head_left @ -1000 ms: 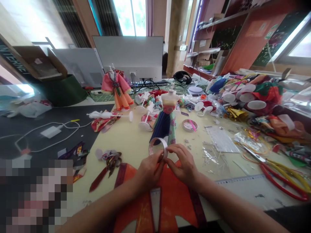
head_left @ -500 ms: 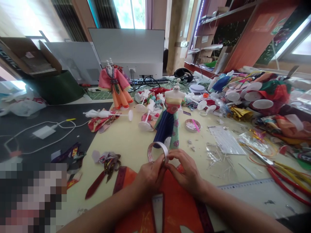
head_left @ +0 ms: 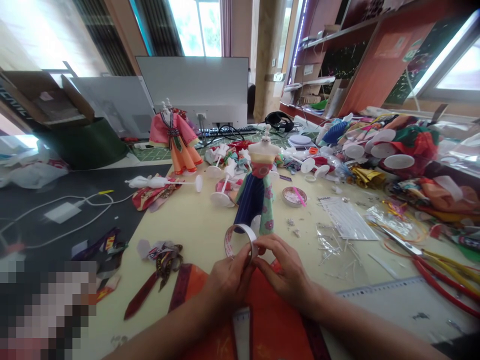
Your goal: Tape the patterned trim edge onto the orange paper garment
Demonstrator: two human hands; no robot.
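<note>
Tape roll [head_left: 238, 239] pinched upright between left hand [head_left: 228, 278] and right hand [head_left: 287, 270], fingers closed on rim, over orange fabric [head_left: 270, 320]. Dressed mannequin [head_left: 258, 192] at 12 o'clock. Since a second ago: grip unchanged, only view shifted; picking at tape end likely.

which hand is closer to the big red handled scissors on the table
Right. The right hand is on the tape roll, on the side toward the red-handled scissors at the table's right edge; the left hand sits farther left.
</note>
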